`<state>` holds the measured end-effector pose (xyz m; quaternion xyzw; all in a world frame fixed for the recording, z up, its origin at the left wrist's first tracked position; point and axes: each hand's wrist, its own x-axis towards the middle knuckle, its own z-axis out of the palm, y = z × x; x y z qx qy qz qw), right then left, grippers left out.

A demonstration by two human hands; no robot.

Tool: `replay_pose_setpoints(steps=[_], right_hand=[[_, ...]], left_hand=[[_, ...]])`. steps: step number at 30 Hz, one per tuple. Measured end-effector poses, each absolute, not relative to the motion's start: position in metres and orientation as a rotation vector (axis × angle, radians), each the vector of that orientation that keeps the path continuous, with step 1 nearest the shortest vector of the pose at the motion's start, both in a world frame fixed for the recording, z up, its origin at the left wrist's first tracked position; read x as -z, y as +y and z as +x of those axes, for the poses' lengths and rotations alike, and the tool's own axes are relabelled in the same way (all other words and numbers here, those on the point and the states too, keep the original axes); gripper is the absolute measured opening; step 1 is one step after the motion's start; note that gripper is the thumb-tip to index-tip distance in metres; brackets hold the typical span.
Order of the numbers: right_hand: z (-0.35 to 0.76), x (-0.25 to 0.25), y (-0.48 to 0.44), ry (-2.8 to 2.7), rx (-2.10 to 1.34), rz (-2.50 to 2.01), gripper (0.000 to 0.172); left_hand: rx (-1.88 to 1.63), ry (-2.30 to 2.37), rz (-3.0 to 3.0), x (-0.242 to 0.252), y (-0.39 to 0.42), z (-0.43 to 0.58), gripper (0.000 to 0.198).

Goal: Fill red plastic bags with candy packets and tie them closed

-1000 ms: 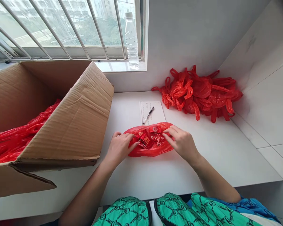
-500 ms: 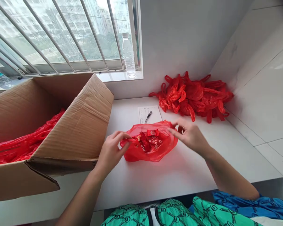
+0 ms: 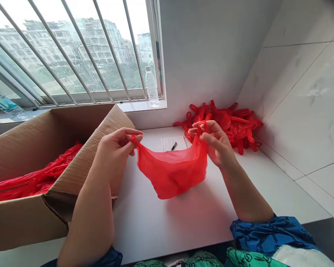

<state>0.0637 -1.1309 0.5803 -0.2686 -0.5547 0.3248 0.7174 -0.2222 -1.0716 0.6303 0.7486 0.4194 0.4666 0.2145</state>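
Note:
A thin red plastic bag [image 3: 171, 174] hangs in a sagging curve between my hands, just above the white table top [image 3: 167, 230]. My left hand [image 3: 117, 146] pinches one handle at the bag's left end. My right hand [image 3: 214, 142] grips the other handle, which rises through its fingers. No packets show through the bag in this view, and I cannot tell whether any lie inside.
A cardboard box [image 3: 80, 148] with red bags [image 3: 30, 181] inside stands at the left. Behind my hands are a heap of red bags [image 3: 225, 124], a paper sheet [image 3: 169, 144] with a pen [image 3: 174, 146], and a water bottle [image 3: 151, 87] on the barred window's sill.
Both hands have lifted the bag off the table by its handles, and it now hangs open. The red packets seen in it earlier no longer show. The view has tilted upward.

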Motion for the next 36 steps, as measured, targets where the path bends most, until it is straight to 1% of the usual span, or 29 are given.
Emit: replay_pose_setpoints(steps=[2,5,6,7,8,10,11,12,14,15,16,17,20,22,23,26,28,30,32,34,36], right_hand=[[0.056,-0.581,-1.134,-1.361,-0.737,-0.632,0.03],[0.035,-0.58,-1.134,-1.605,-0.651,-0.845,0.066],[0.026,-0.579,-1.133,-1.664,-0.582,-0.919,0.074],[0.019,-0.577,-1.131,-1.698,-0.503,-0.97,0.075],[0.012,-0.576,-1.129,-1.711,-0.428,-0.991,0.066],[0.004,-0.573,-1.123,-1.695,-0.346,-0.974,0.033],[0.003,-0.572,-1.12,-1.662,-0.348,-0.948,0.02],[0.003,-0.571,-1.118,-1.621,-0.384,-0.921,0.016],[0.005,-0.57,-1.114,-1.53,-0.554,-0.889,0.022],[0.007,-0.57,-1.112,-1.482,-0.663,-0.878,0.026],[0.008,-0.571,-1.11,-1.438,-0.768,-0.862,0.028],[0.01,-0.572,-1.109,-1.402,-0.855,-0.844,0.03],[0.016,-0.575,-1.106,-1.333,-0.922,-0.772,0.029],[0.026,-0.573,-1.107,-1.386,-0.904,-0.739,0.029],[0.033,-0.571,-1.108,-1.443,-0.912,-0.736,0.034],[0.056,-0.555,-1.113,-1.515,-0.983,-0.756,0.062],[0.066,-0.542,-1.117,-1.433,-0.97,-0.787,0.068],[0.065,-0.529,-1.12,-1.383,-0.94,-0.832,0.064],[0.055,-0.519,-1.12,-1.343,-0.959,-0.857,0.051],[0.039,-0.512,-1.114,-1.181,-1.021,-0.808,0.037],[0.023,-0.506,-1.105,-0.961,-1.092,-0.754,0.033]], left_hand=[[-1.225,1.004,2.013,-0.635,-1.073,-0.212,0.025],[-1.149,0.853,2.077,-0.637,-1.08,-0.19,0.02],[-1.108,0.808,2.139,-0.637,-1.083,-0.183,0.017],[-1.055,0.756,2.208,-0.637,-1.086,-0.177,0.014],[-0.998,0.695,2.274,-0.636,-1.089,-0.173,0.014],[-0.967,0.574,2.338,-0.629,-1.092,-0.167,0.018],[-1.034,0.534,2.325,-0.623,-1.093,-0.166,0.021],[-1.148,0.517,2.28,-0.615,-1.092,-0.164,0.024],[-1.365,0.551,2.121,-0.593,-1.09,-0.161,0.038],[-1.381,0.585,2.046,-0.58,-1.088,-0.158,0.047],[-1.322,0.615,1.99,-0.568,-1.087,-0.155,0.052],[-1.212,0.634,1.953,-0.557,-1.085,-0.152,0.051],[-0.866,0.617,1.882,-0.537,-1.081,-0.148,0.027],[-0.813,0.59,1.788,-0.534,-1.076,-0.149,0.032],[-0.834,0.578,1.716,-0.534,-1.073,-0.151,0.035],[-0.929,0.551,1.483,-0.534,-1.067,-0.155,0.037],[-0.974,0.537,1.377,-0.532,-1.065,-0.154,0.035],[-1.025,0.54,1.308,-0.529,-1.065,-0.15,0.033],[-1.072,0.542,1.209,-0.526,-1.066,-0.143,0.03],[-1.1,0.515,1.073,-0.524,-1.067,-0.136,0.029],[-1.078,0.475,0.998,-0.522,-1.068,-0.131,0.028]])
